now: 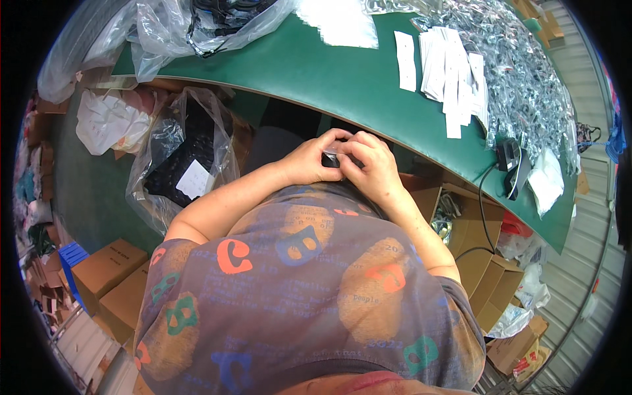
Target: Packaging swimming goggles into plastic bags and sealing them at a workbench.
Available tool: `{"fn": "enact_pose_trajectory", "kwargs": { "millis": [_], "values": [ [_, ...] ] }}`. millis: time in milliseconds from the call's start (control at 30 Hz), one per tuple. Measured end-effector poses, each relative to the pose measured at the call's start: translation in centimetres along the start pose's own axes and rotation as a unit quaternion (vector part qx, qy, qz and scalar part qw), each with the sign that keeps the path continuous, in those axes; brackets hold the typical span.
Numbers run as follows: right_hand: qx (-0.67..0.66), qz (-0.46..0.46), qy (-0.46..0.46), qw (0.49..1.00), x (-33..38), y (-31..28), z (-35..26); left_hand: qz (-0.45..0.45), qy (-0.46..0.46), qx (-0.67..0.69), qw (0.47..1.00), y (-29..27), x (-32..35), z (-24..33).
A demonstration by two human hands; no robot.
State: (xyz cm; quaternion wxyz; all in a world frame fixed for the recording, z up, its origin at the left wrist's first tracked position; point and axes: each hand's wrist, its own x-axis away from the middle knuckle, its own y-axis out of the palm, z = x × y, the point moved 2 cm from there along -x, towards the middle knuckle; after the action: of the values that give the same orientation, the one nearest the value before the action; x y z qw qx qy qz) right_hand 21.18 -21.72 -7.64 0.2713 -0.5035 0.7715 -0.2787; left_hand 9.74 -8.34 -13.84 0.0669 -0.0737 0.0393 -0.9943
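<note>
My left hand [314, 158] and my right hand [370, 164] meet in front of my body, just off the near edge of the green table. Between their fingertips is a small shiny, clear plastic piece [331, 153], which looks like a little packet. The fingers of both hands are closed around it and cover most of it. What lies inside it, if anything, is too small to make out.
On the green table [316, 72] lie white paper strips [441, 76], a big heap of clear packets [520, 66], a black corded device [508, 155] and a bag of black cables [224, 16]. An open plastic-lined box of black items [181, 161] stands at left; cartons [108, 266] flank me.
</note>
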Motion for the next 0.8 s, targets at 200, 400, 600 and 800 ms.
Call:
{"fn": "enact_pose_trajectory", "kwargs": {
  "millis": [200,400,600,800],
  "values": [
    [0.025,-0.028,-0.012,0.999,-0.4,-0.2,-1.6,0.006,0.027,0.029,0.999,0.4,-0.1,-1.1],
    [0.111,-0.037,-0.065,0.991,-0.8,-0.6,-2.6,0.006,-0.008,-0.017,1.000,0.2,-0.2,-0.1],
    [0.155,-0.031,-0.095,0.983,-1.2,-0.5,-3.5,0.015,0.002,-0.048,0.999,0.5,-0.2,0.4],
    [0.158,0.003,-0.115,0.981,-1.0,0.1,-3.2,0.015,0.014,-0.076,0.997,0.6,-0.1,0.2]
  ]
}}
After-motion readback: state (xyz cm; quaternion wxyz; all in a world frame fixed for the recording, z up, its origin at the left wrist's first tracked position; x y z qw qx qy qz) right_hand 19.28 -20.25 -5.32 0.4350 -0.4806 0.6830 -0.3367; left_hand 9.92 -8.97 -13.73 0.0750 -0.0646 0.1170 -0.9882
